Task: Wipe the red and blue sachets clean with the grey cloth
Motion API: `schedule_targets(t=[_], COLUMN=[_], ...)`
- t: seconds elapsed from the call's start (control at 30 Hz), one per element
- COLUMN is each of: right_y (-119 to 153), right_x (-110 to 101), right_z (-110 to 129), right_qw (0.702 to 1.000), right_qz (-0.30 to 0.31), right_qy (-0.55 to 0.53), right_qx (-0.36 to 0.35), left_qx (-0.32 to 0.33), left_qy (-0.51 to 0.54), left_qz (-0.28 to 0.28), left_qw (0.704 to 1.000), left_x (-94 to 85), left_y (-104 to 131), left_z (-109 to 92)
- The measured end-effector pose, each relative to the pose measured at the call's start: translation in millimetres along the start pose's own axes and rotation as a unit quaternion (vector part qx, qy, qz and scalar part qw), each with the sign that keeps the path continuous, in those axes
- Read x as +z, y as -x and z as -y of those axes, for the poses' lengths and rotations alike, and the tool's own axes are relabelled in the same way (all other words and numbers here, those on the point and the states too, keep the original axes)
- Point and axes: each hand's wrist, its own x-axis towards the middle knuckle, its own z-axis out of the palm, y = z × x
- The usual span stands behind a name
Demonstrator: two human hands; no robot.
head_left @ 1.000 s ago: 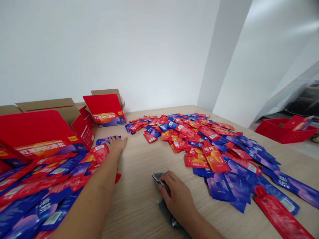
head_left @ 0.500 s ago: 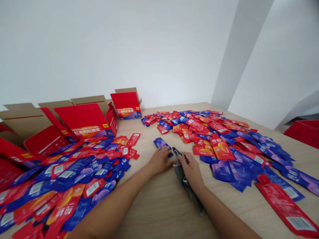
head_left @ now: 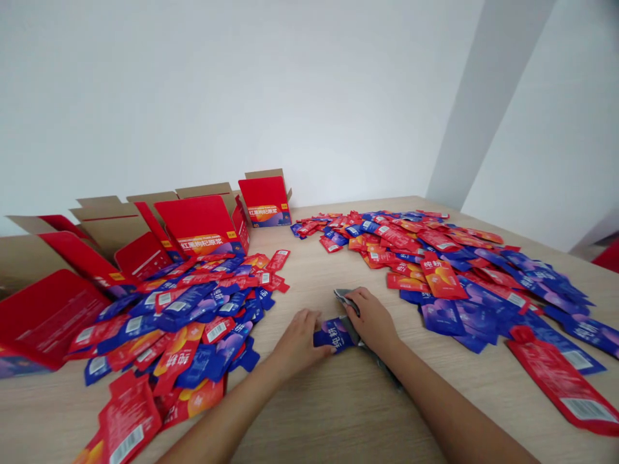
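My left hand (head_left: 297,343) grips one end of a blue sachet (head_left: 331,334) that lies low over the table in front of me, its white printing facing up. A dark grey cloth (head_left: 345,299) is bunched in my right hand (head_left: 373,323). It lies against the right end of that sachet and covers part of it, and a tail of the cloth hangs down beside my right wrist. My right fingers are closed over the cloth.
Red and blue sachets are heaped in a left pile (head_left: 193,309) and a larger right pile (head_left: 416,241). Open red cartons (head_left: 198,222) stand along the left, with another carton (head_left: 265,200) by the wall. A single red sachet (head_left: 561,380) lies near the right front.
The blue sachet has come nearer and turned, with my left hand now at its left end. The cloth has moved onto its right end. The view has swung left.
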Motion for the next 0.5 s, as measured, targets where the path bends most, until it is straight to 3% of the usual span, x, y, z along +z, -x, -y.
schedule_targets(t=[0.1, 0.17, 0.27, 0.4, 0.5], right_y=[-0.4, -1.1, -1.9, 2.1, 10.3], right_x=[-2.0, -3.4, -5.2, -5.4, -2.0], right_z=[0.5, -0.3, -0.7, 9.3, 26.4], right_qw=[1.000, 0.999, 0.997, 0.995, 0.992], right_qz=[-0.015, -0.027, -0.035, -0.042, -0.022], right_qy=[0.021, 0.037, 0.054, 0.048, 0.032], right_qx=[-0.013, -0.024, -0.040, -0.081, -0.123], left_qx=[-0.031, -0.063, -0.113, -0.192, -0.172], left_qy=[-0.038, -0.020, 0.085, 0.253, 0.289], left_qz=[0.049, 0.034, 0.006, 0.015, 0.014], left_qw=[0.998, 0.997, 0.990, 0.948, 0.942], left_x=[3.2, 6.0, 12.2, 21.2, 27.5], left_y=[-10.4, -15.5, -19.1, -18.2, -17.3], left_z=[-14.2, -18.4, -16.1, -10.3, -8.0])
